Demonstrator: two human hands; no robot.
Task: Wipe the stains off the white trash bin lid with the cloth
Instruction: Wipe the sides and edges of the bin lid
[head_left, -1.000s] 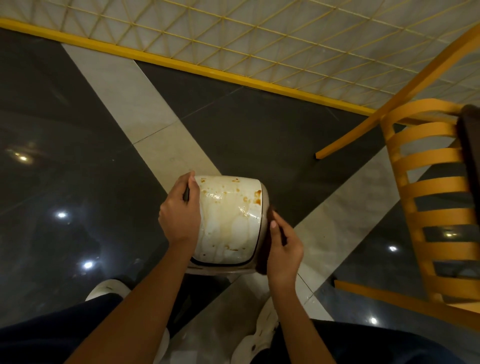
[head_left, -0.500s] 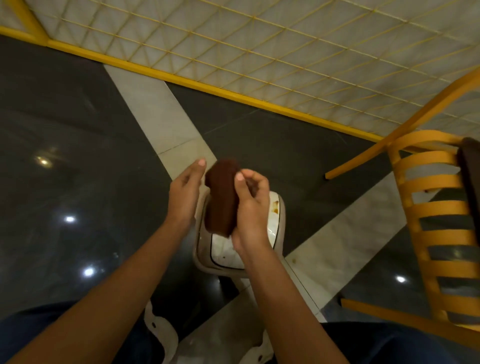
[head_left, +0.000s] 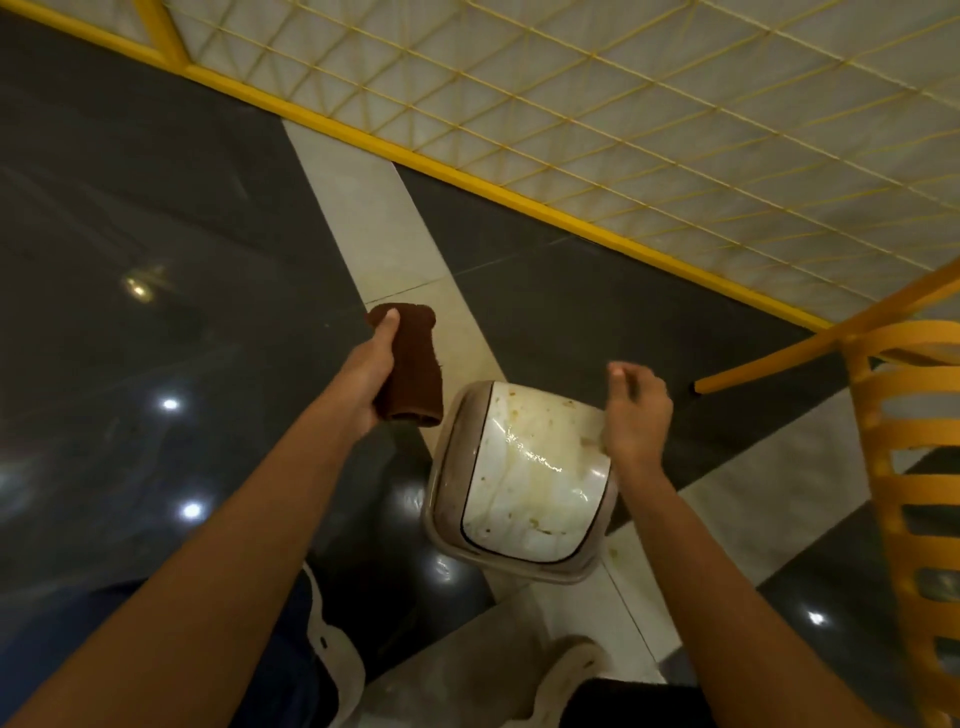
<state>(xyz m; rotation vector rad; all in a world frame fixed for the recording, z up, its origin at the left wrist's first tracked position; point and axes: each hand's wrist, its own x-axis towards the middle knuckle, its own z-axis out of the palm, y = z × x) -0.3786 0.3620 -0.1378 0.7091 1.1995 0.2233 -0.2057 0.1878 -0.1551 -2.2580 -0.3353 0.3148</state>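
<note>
Folded brown fuzzy cloth is clasped in curled fingers of the left hand. Glossy, rounded white lid is brown-stained. Fingers of the right hand are loosely curled, empty.

A dark polished floor mirrors ceiling lights as bright spots (a duller yellowish one glows farther off). A pale tile band runs from a yellow rail toward the camera and meets a second pale band coming from the right. Behind the rail stretches a yellow wire mesh over whitish panels. At the right edge stands a yellow slatted chair, one leg slanting across the dark tile. Two white shoes show at the bottom.
</note>
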